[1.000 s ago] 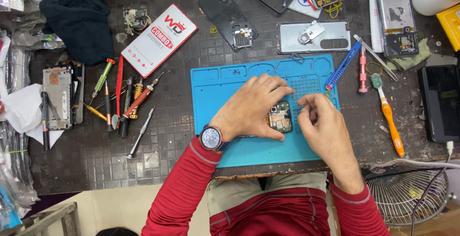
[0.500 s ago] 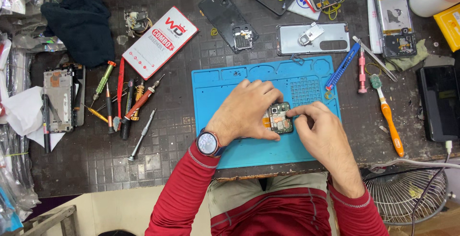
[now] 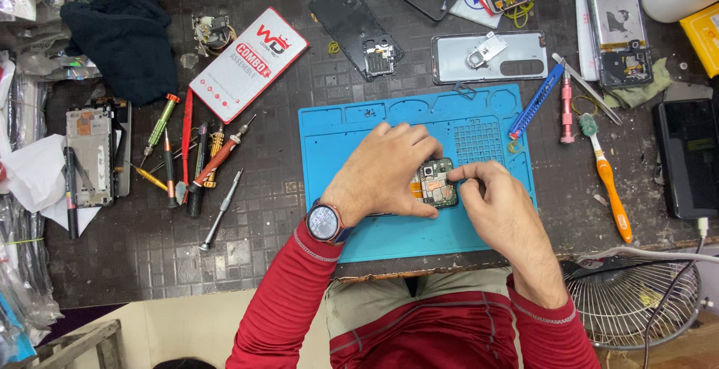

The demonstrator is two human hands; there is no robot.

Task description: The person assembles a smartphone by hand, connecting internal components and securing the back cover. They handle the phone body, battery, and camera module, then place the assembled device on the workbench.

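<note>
A small green phone circuit board (image 3: 437, 182) with a camera module lies on the blue work mat (image 3: 352, 137). My left hand (image 3: 386, 170), with a round watch (image 3: 324, 221) at the wrist, presses down over the board's left side and hides part of it. My right hand (image 3: 494, 204) pinches the board's right edge with thumb and forefinger; whether a small part sits between those fingertips is too small to tell.
Several screwdrivers (image 3: 202, 163) and a red-and-white box (image 3: 249, 64) lie left of the mat. Opened phone bodies (image 3: 488, 57) sit behind it, a blue tool (image 3: 537, 99), pink tool and orange-handled brush (image 3: 608, 178) to its right. A fan cage (image 3: 636, 301) stands at bottom right.
Both hands stay on the board. My right hand's fingers have shifted slightly along the board's right edge; the view has drifted a little.
</note>
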